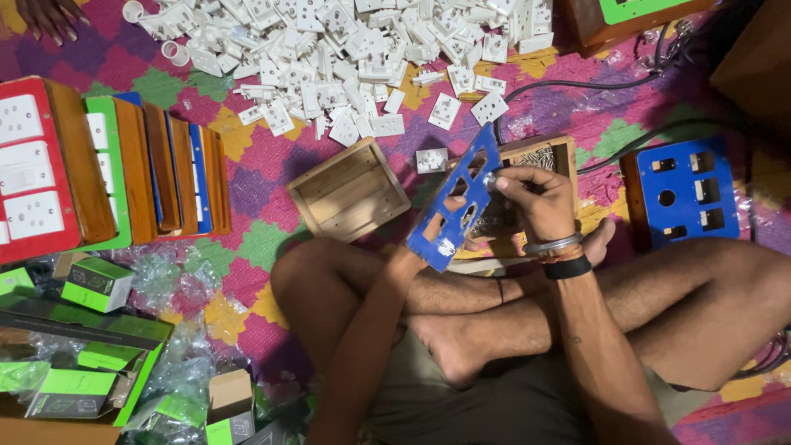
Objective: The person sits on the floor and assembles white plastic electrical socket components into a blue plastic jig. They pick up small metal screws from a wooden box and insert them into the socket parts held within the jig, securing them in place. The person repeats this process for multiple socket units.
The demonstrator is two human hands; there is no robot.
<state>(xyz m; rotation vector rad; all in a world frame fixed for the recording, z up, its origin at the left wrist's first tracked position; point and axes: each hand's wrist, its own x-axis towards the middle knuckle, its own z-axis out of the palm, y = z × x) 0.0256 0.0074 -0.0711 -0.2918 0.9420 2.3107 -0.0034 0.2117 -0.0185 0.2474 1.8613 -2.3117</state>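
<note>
Blue switchboard faceplate (455, 206), pierced with rectangular cut-outs, stands tilted on edge above your crossed legs, in front of the wooden box (540, 156) that lies on the patterned mat (247, 189).

From the head camera, your left hand (449, 239) is mostly hidden behind the plate; it supports the lower part from behind, with fingertips showing through the cut-outs. Your right hand (531, 198) is curled narrow, fingers pinched on a small metal piece (489, 179) pressed against the plate's upper edge. A metal bangle and a black band sit on that wrist.

Just left of the plate lies an empty wooden box (348, 189) with its open side up. A single white socket module (431, 160) rests on the mat between the two boxes, and a large heap of white switch parts (346, 49) spreads across the top of the view. To your right a second blue panel (688, 198) lies flat, near black cables (577, 82). At far left, finished boards (107, 173) with red, green and blue faces stand in a row, with green cartons (95, 284) and clear wrapping below them. Another person's hand (51, 16) shows at the top left corner.
</note>
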